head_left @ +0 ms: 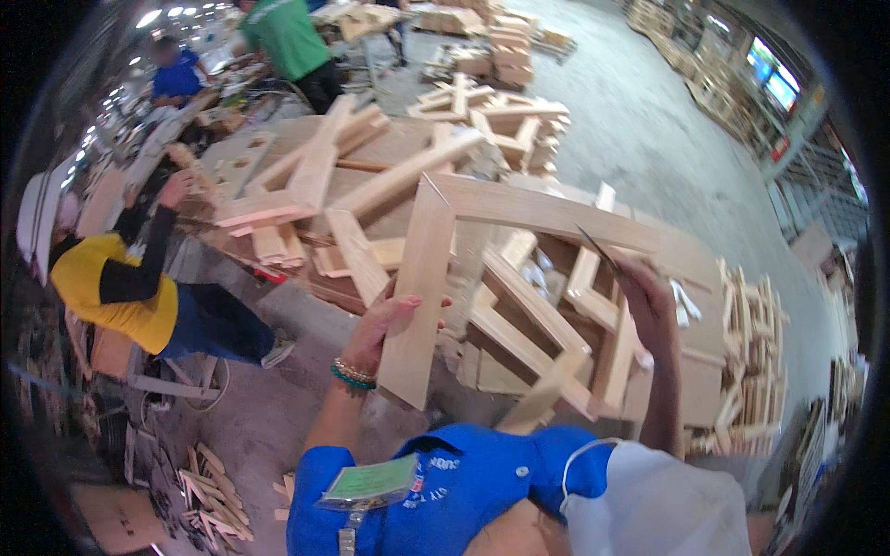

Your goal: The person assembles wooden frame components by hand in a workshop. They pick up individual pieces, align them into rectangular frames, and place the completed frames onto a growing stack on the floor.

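My left hand (387, 332), with beaded bracelets at the wrist, is closed round the short leg of an L-shaped wooden frame piece (422, 287). The piece is raised above the worktable, and its long leg reaches away to the right from a mitred corner. My right hand (644, 292) is closed on a thin, dark, pointed blade (596, 244). The blade's tip lies over or against the long leg; I cannot tell whether it touches. Beneath the held piece, more angled wooden pieces (528, 306) lie piled on the table, some overlapping.
Wooden boards (320, 167) cover the table's far left. Stacked frames (746, 352) stand at the right, with others (505, 116) behind. A person in a yellow shirt (120, 287) works at the left; a person in green (283, 42) stands farther back. Wood strips (213, 496) lie on the floor.
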`<action>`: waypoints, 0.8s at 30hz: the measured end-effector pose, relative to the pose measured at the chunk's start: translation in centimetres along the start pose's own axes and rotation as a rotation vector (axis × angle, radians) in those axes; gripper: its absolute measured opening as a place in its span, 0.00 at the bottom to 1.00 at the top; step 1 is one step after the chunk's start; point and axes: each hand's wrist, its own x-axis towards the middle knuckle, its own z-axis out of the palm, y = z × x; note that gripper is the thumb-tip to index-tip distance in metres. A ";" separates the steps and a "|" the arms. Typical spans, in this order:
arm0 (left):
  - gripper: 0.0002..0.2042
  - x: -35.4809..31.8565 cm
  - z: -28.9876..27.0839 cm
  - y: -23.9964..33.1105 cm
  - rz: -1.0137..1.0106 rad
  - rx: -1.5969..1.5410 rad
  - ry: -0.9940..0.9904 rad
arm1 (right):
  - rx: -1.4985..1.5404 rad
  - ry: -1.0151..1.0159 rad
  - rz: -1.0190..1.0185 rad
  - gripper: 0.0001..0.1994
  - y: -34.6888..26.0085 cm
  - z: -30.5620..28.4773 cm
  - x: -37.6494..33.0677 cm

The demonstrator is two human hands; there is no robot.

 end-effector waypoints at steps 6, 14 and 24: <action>0.29 -0.3 5.1 -3.8 -0.125 0.048 -0.101 | -0.139 0.070 -0.356 0.13 -0.4 -1.2 2.3; 0.31 -0.9 9.0 -5.6 -0.065 0.273 -0.086 | -0.223 0.113 -0.428 0.13 1.1 -0.1 4.6; 0.29 -1.7 10.1 -6.3 -0.096 0.150 -0.064 | -0.211 0.052 -0.455 0.08 2.6 -0.4 1.6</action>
